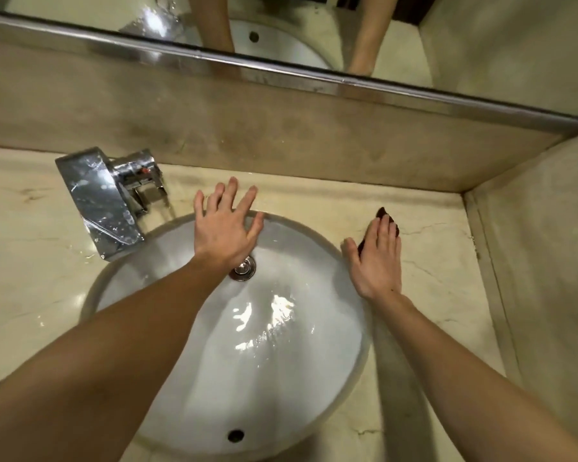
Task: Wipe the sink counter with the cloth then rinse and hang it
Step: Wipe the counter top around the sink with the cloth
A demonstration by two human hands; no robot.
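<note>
Left hand: our left hand reaches over the far rim of the sink, palm down, all fingers spread wide and gripping nothing; the fingertips lie over the strip of counter just beyond the rim, and we cannot tell whether they touch it.
Right hand: our right hand lies flat, palm down, on the counter just right of the sink, four fingers pressed together on the cloth, thumb held apart toward the basin rim.
Cloth: the cloth is small, dark and bunched, pinned flat between our right fingers and the counter; only its far tip and a sliver beside the thumb show past the hand.
Counter: the counter is pale veined marble that wraps around the basin, with wet glints on its left part.
Sink: the sink is a white round basin set into the counter, its inside wet and shining, with a metal drain near the far side and an overflow hole on the near wall.
Faucet: the chrome faucet stands on the counter at the far left of the basin, its spout ending at the rim; we see no water running from it.
Mirror: the mirror on the far wall reflects both our forearms and the basin.
</note>
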